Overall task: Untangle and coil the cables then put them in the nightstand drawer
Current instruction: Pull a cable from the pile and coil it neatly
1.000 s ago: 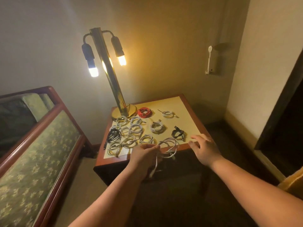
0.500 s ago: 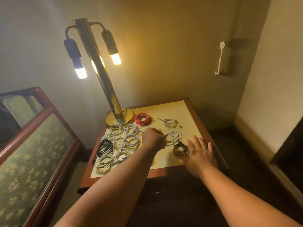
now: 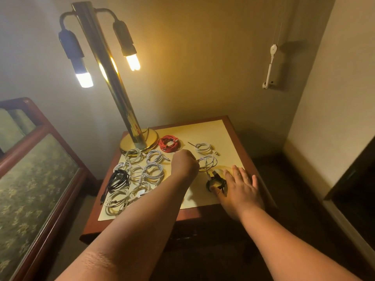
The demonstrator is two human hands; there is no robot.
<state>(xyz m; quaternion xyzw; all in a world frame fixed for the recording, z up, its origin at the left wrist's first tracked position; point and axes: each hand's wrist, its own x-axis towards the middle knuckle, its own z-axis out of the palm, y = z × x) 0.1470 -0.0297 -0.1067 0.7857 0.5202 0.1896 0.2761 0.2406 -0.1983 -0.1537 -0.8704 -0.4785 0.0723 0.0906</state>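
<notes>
Since the earlier frames the left hand (image 3: pixel 184 164) has carried a white coil (image 3: pixel 207 162) from the near edge of the worktop to the middle of the mat, and the right hand (image 3: pixel 239 185) has slid forward to a small black coil (image 3: pixel 216 182); the view has also come closer to the nightstand (image 3: pixel 239 138).

The left grip is pressed together on the left rim of the white coil, which now lies flat on the mat; I cannot tell whether the fingertips still pinch the cable or only touch it, because the back of the hand hides them; the coil extends to the right of the grip, between another white coil (image 3: pixel 204 148) behind it and the black coil in front. The right hand is spread, palm down, fingers pointing away from the person; its thumb touches the near side of the black coil and the other fingers lie just to the right of it; so the right hand is the nearer one for that coil.

Both forearms reach forward from the lower edge of the view, the left one crossing over the mat. More white coils (image 3: pixel 154 173), a black cable (image 3: pixel 118 180) and a red coil (image 3: pixel 169 143) lie around, near the lamp (image 3: pixel 140 138). The drawer front is in shadow below the worktop; I judge that no coil is inside yet.
</notes>
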